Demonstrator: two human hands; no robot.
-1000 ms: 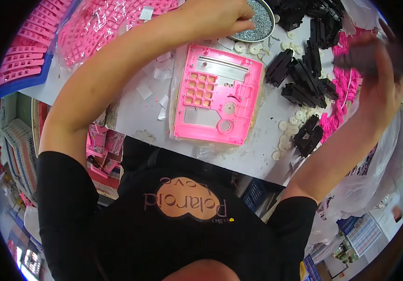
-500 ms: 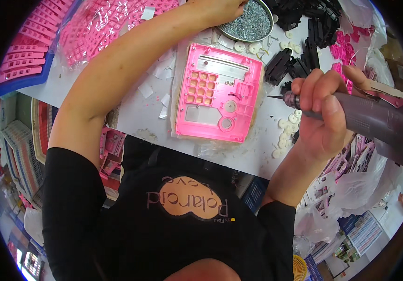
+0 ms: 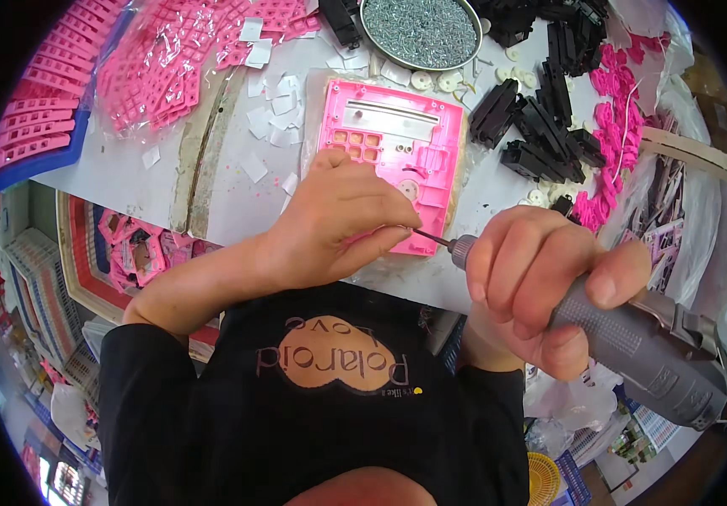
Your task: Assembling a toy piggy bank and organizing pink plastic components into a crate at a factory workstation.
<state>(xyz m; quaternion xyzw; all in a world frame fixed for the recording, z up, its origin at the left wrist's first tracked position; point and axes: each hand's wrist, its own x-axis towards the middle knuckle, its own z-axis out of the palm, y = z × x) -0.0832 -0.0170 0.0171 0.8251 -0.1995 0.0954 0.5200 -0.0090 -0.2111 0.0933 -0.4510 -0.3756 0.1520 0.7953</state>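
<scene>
In the head view, the right hand (image 3: pixel 540 282) wraps around one grey electric screwdriver (image 3: pixel 650 358); the left hand (image 3: pixel 338 219) pinches closed at its bit, contents hidden, over one pink panel (image 3: pixel 431 179) on the table (image 3: pixel 241 207). One round bowl (image 3: pixel 422 67) holds uncountable small metal pieces (image 3: pixel 422 34), one blue crate (image 3: pixel 59 153) pink parts (image 3: pixel 34 122).

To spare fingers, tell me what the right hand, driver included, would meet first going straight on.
Most likely the fingertips of the left hand: the bit of the grey driver in the right hand ends close by them, though depth is unclear.
</scene>
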